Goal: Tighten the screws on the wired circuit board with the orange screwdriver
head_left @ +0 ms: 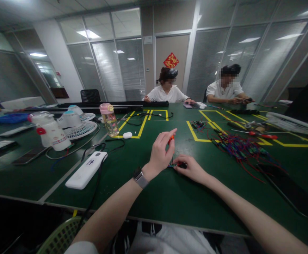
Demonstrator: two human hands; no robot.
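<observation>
In the head view, my left hand (159, 151) is closed around a small screwdriver with an orange handle (171, 138). Its thin shaft points down at a small circuit board (171, 165) on the green table (148, 197). Whether the tip touches a screw is too small to tell. My right hand (190, 167) rests on the table with its fingertips pinching the board's right side, hiding part of it. A smartwatch (140, 177) sits on my left wrist. To the right lies a tangled pile of wired circuit boards (238, 146).
A white power bank (86, 170) with black cables, a pink-lided bottle (109, 120), a white case (127, 135) and white fans (80, 130) stand left. Red-handled tools (262, 135) and a dark tablet-like slab (294, 190) lie right. Two people sit across the table.
</observation>
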